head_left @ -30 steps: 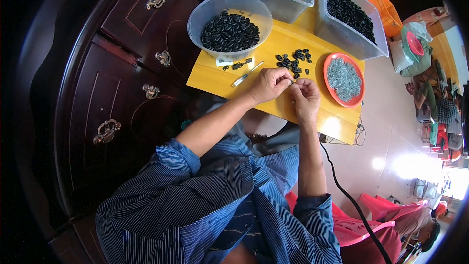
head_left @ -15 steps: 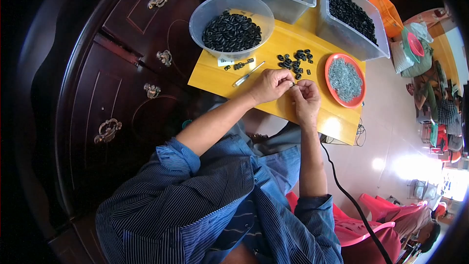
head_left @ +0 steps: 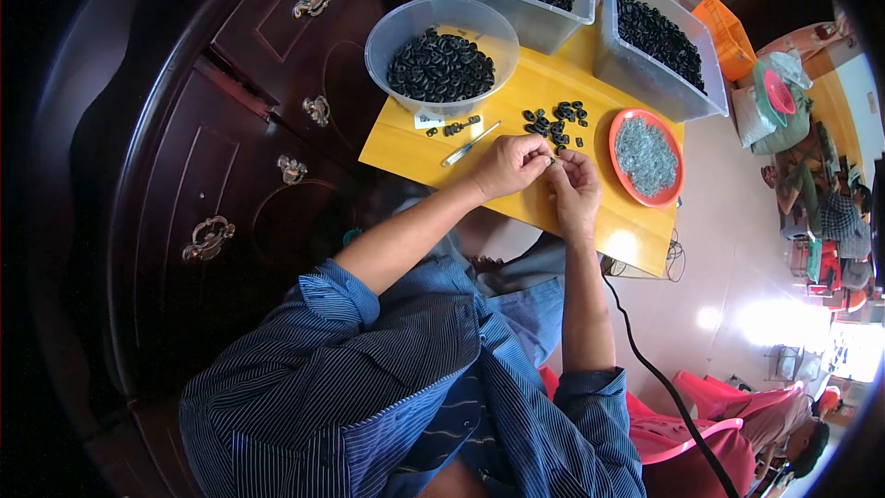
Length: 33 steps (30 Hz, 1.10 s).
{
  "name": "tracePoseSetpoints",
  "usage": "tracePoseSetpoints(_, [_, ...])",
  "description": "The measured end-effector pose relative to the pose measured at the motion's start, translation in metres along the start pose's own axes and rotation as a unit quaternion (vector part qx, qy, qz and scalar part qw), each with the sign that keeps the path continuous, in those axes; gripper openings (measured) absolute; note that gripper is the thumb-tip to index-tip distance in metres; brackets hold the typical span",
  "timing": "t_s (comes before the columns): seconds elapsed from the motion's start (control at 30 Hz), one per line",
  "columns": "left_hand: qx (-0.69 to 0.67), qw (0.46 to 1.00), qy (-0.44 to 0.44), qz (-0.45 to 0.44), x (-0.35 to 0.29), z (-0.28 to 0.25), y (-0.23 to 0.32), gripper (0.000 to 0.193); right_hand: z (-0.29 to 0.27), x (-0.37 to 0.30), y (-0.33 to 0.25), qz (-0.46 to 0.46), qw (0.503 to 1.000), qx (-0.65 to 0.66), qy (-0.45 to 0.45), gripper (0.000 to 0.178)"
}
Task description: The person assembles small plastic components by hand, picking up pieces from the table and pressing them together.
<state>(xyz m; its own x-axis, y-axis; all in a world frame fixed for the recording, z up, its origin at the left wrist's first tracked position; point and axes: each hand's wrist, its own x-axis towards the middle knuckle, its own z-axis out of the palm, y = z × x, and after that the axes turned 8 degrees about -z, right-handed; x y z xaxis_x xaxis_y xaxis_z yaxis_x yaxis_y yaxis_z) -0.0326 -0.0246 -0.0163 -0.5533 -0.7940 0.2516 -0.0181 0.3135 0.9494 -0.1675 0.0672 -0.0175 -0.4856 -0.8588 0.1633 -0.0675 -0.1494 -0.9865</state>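
My left hand (head_left: 513, 166) and my right hand (head_left: 575, 186) meet above the front part of the yellow table (head_left: 525, 74). Fingertips of both are pinched together on a tiny piece between them, too small and covered to name. Just beyond my fingers lies a loose pile of small black oval parts (head_left: 559, 118). A slim screwdriver-like tool (head_left: 471, 144) with a pale handle rests left of my left hand. To the right of my right hand is a red-orange plate (head_left: 615, 166) heaped with small clear or silvery pieces (head_left: 648, 157).
A round clear tub (head_left: 373, 55) and two rectangular clear bins (head_left: 553, 29) (head_left: 636, 97) hold many black parts. Small black parts (head_left: 454, 127) lie by the tub. Dark wooden drawers (head_left: 267, 18) stand at left. A black cable (head_left: 645, 364) and pink chair (head_left: 664, 429) are at right.
The view has shifted slightly, so the table and containers sit a little differently in it. Both hands stay pinched together at nearly the same place.
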Motion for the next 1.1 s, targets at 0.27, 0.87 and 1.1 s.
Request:
tracePoseSetpoints(0.27, [-0.032, 0.999, -0.002, -0.035, -0.001, -0.001, -0.004, 0.007, -0.003, 0.000, -0.001, 0.021, 0.999, 0.048, -0.006, 0.018])
tracePoseSetpoints(0.87, [0.043, 0.998, 0.044, -0.012, -0.005, 0.003, 0.002, 0.004, 0.026, -0.118, 0.004, 0.118, 0.971, 0.197, -0.070, 0.011])
tracePoseSetpoints(1.1, [0.011, 0.999, 0.029, -0.034, -0.002, 0.001, 0.010, 0.005, 0.053, -0.094, 0.085, 0.384, 0.715, 0.583, -0.038, 0.050])
